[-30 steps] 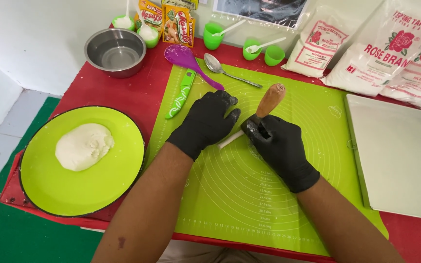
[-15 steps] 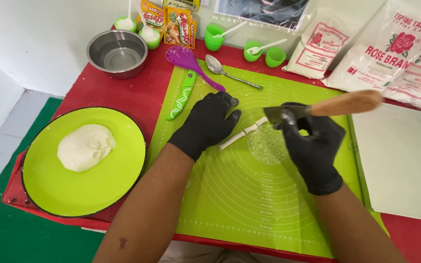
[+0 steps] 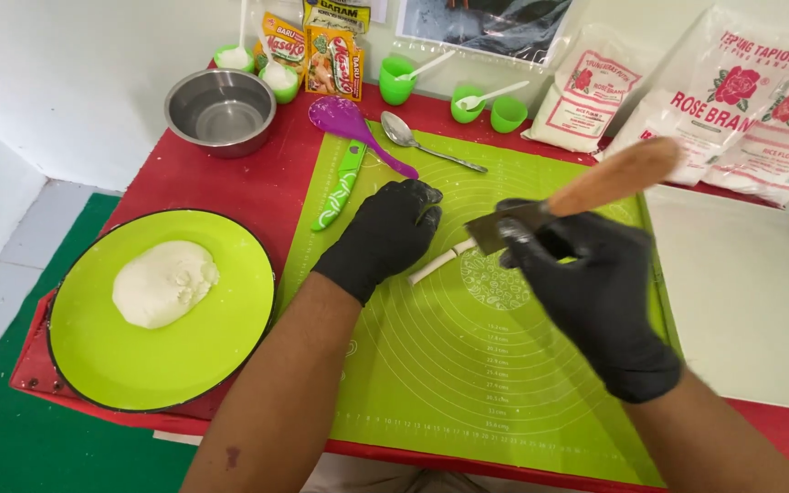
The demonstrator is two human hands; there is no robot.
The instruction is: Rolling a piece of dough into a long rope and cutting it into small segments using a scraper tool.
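Both my hands wear black gloves. My left hand [image 3: 383, 233] lies flat on one end of a thin white dough rope [image 3: 437, 260] on the green silicone mat [image 3: 431, 365]. My right hand [image 3: 595, 292] grips a knife [image 3: 577, 196] with a wooden handle, its short blade raised just above the rope's free right end. The handle points up and to the right. Part of the rope is hidden under my left palm.
A green plate [image 3: 139, 356] with a lump of white dough [image 3: 164, 283] sits at left. Behind the mat lie a steel bowl [image 3: 219, 111], purple scoop [image 3: 349, 120], metal spoon [image 3: 417, 141], green-handled tool [image 3: 338, 187], small green cups, seasoning packets and flour bags [image 3: 732, 100]. A metal tray [image 3: 760, 292] lies at right.
My right hand lifted the knife off the dough rope, swung it up to the right, then came back towards the rope's end. My left hand stayed on the rope.
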